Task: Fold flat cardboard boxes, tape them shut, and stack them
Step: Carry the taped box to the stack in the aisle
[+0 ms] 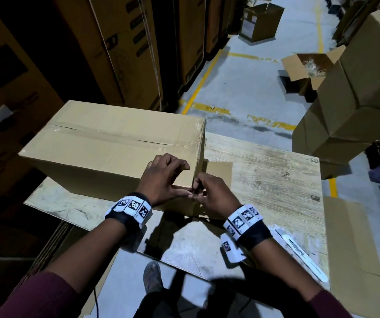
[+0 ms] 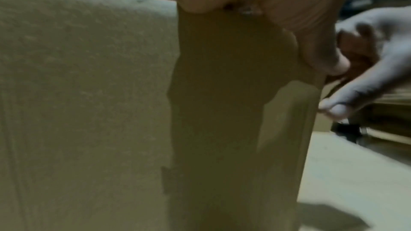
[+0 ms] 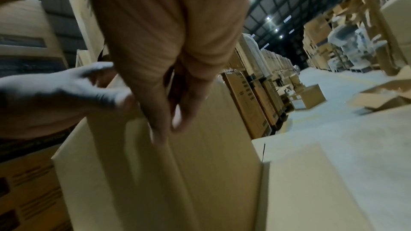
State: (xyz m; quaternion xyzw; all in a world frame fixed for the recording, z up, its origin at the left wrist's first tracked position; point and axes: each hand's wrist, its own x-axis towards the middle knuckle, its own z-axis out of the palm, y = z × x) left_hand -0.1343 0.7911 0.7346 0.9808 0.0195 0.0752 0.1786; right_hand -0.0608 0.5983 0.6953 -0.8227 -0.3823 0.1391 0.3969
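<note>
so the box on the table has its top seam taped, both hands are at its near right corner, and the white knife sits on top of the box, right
Not quite. The head view shows the knife lying on the table, near its right edge by the right wrist, not on top of the box. The rest holds: the top seam is taped, and the left hand and right hand are at the near right corner.

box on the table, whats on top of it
A strip of clear tape runs along the top seam of the box; nothing else lies there. Its inside is closed off, unseen.
</note>
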